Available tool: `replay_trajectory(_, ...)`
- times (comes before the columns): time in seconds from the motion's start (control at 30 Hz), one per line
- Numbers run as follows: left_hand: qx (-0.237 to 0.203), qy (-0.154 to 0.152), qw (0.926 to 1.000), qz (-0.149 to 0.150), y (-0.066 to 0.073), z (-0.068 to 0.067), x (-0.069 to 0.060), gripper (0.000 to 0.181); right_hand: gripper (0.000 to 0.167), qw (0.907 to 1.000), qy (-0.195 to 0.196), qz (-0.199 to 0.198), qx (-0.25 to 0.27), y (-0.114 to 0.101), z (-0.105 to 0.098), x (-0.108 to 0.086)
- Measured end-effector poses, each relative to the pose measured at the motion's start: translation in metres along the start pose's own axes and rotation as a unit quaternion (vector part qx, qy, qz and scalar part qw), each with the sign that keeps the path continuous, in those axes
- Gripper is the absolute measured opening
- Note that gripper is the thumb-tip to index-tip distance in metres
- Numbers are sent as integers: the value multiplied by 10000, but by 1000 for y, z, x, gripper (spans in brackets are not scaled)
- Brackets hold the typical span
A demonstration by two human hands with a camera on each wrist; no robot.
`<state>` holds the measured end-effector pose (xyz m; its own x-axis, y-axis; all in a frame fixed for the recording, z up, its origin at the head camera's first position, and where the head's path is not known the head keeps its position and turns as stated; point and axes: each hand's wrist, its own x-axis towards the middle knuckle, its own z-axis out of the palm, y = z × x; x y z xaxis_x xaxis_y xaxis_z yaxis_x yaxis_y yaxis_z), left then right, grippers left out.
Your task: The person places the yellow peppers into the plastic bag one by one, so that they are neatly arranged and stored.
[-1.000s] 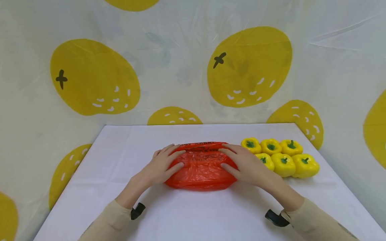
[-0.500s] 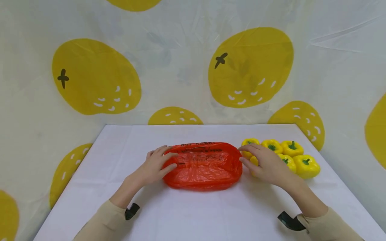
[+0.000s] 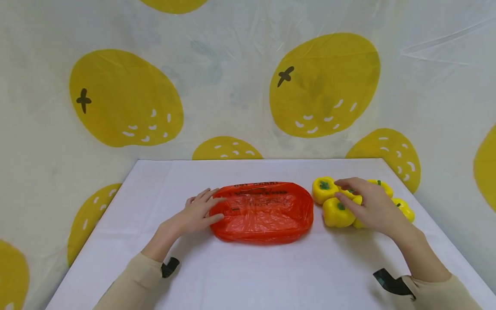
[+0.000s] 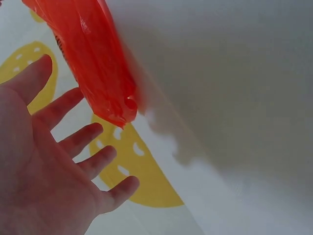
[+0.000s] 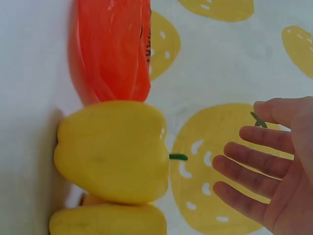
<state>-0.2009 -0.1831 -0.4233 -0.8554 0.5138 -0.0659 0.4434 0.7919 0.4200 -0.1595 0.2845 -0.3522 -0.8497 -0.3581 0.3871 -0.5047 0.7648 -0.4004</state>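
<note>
A red plastic bag (image 3: 263,215) with dark print lies flat in the middle of the table. Beside its left end is my left hand (image 3: 193,217), fingers spread; in the left wrist view the hand (image 4: 58,147) shows an empty palm near the bag (image 4: 98,58). My right hand (image 3: 372,204) hovers over the yellow peppers (image 3: 338,213) to the right of the bag, hiding some of them. In the right wrist view the hand (image 5: 274,161) has relaxed fingers, apart from a pepper (image 5: 115,152) with a green stem; the bag's end (image 5: 115,54) lies beyond it.
The table (image 3: 248,275) has a white cover. Behind it hangs a pale cloth (image 3: 224,86) printed with large yellow fruit shapes. The peppers stand close together in two rows at the right side of the table.
My right hand has moved right, off the bag's right end to above the peppers. My left hand has drawn slightly left. More of the bag shows, lying in nearly the same place.
</note>
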Motion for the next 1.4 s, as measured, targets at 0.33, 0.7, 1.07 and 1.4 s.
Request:
replay_trajectory(0.33, -106, -213, 9997, -91, -7, 1, 0, 62, 29, 9987, 71, 499, -51, 22, -15, -9)
replay_trajectory(0.7, -25, -426, 9990, -161, -10, 4, 3, 64, 30, 9968, 58, 764, 238, 51, -31, -22)
replay_trajectory(1.07, -29, -641, 9977, -213, -12, 9, 2, 70, 31, 9955, -52, 908, 281, 78, -48, -41)
replay_trajectory(1.4, 38, -695, 9972, -261, -7, 5, 0, 73, 39, 9905, 155, 1304, 398, 105, -49, -60)
